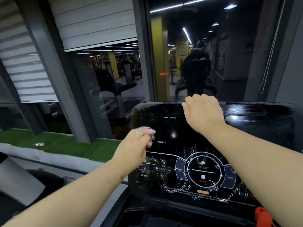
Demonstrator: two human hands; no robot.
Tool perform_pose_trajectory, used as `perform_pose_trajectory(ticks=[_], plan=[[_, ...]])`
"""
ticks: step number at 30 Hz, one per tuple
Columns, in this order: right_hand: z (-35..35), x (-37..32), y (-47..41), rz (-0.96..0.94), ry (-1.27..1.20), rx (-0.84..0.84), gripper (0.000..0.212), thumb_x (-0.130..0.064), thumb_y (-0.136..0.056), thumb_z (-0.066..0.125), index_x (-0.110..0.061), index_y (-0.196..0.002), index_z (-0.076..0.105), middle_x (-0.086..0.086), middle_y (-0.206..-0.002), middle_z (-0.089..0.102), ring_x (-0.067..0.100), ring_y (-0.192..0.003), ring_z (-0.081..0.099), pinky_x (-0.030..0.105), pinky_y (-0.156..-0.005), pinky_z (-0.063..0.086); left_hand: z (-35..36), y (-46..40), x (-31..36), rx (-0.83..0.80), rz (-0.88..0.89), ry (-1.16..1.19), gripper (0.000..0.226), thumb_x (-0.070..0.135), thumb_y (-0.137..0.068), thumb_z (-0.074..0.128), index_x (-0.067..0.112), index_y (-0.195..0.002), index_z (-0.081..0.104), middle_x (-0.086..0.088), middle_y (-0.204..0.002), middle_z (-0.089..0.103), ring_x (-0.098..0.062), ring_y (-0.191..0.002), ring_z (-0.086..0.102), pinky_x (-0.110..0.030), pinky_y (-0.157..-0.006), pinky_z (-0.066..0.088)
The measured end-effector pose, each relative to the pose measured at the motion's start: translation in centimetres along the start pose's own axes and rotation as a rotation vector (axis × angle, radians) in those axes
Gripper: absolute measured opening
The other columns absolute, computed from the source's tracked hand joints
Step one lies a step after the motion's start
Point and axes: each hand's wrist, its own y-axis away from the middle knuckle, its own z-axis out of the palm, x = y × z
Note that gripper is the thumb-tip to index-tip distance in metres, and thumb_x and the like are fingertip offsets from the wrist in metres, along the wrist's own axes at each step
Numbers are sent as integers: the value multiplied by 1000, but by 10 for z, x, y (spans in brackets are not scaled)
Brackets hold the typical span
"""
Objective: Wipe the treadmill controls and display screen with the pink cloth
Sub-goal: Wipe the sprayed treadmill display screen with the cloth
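Observation:
The black treadmill console (pixel 262 145) fills the lower right. Its display screen (pixel 170 126) shows TIME and INCLINE labels. Below it lie the controls (pixel 203 172), with a round START/STOP dial and INCLINE buttons. White wet streaks cover the controls and the screen's left part. My left hand (pixel 132 149) is motion-blurred at the console's left edge, fingers closed on a small pink and white thing that looks like the pink cloth (pixel 148 131), held against the screen's left side. My right hand (pixel 202 112) curls over the console's top edge.
A red safety clip (pixel 263 216) sits at the console's lower right. A dark window (pixel 196 54) stands close behind the console, with a pull cord (pixel 266 68) at the right. Green turf (pixel 65 145) and a grey ledge lie to the left, beside another machine's grey part (pixel 18 182).

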Motion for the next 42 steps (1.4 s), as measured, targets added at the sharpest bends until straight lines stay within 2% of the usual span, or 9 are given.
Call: perform_pose_trajectory(ticks=[5,13,18,24,27,32,34,39,42], plan=[[0,0,-1,1,9,-16,37,-40,-107,32,-20,-92,59,-1,-78,56,23,-68,38,37,-67,30,-22,-40,-7,125,-121,-42,24,-13,-74,51,9,-77,61,-1,-89,61,-19,-84,52,-32,-77,48],[-1,0,-1,7,-3,-20,37,-40,-106,31,-20,-93,59,1,-80,59,23,-69,38,39,-68,33,19,32,2,-43,79,-43,30,-6,-78,46,16,-88,63,1,-114,62,-25,-112,56,-36,-96,50],[1,1,-1,4,-7,-27,38,-40,-107,29,-20,-93,58,0,-80,57,23,-68,39,38,-68,32,-12,-22,-15,87,-115,-44,27,-9,-76,46,12,-83,62,-2,-100,63,-25,-98,55,-40,-90,50],[0,-1,-1,7,-20,-14,37,-40,-107,31,-20,-93,60,0,-80,59,23,-68,39,39,-68,36,16,28,20,-45,104,-6,30,-6,-75,48,20,-84,59,4,-107,63,-23,-99,58,-35,-93,48],[0,0,-1,-4,-5,-8,38,-40,-107,30,-20,-93,60,0,-80,59,23,-68,39,38,-67,31,-4,1,27,79,-37,214,26,-9,-78,51,16,-78,57,6,-94,61,-9,-94,58,-33,-84,49],[-2,0,-1,2,-25,-29,40,-40,-106,28,-20,-96,61,0,-82,59,23,-69,39,38,-68,31,-36,-41,41,200,-489,471,31,6,-75,64,29,-90,48,8,-106,44,-5,-99,52,-18,-83,46],[-4,0,-2,8,-60,-69,40,-40,-106,29,-20,-102,63,-1,-88,62,24,-74,44,39,-72,37,-45,-51,44,140,-498,646,38,16,-67,61,35,-98,49,1,-112,44,-16,-96,55,-35,-85,53],[-26,-11,4,-50,-445,18,36,-28,-93,56,-23,-127,66,-2,-117,67,25,-107,59,42,-93,48,-56,-57,48,59,-439,671,55,-13,-74,68,31,-103,54,10,-116,46,6,-89,57,-27,-78,58],[-50,-41,5,80,-1029,-382,43,-24,-92,65,-32,-134,63,-11,-114,66,8,-90,64,28,-86,53,-67,-61,48,-37,-459,704,58,-9,-68,73,30,-105,53,5,-113,54,2,-90,62,-23,-67,55]])
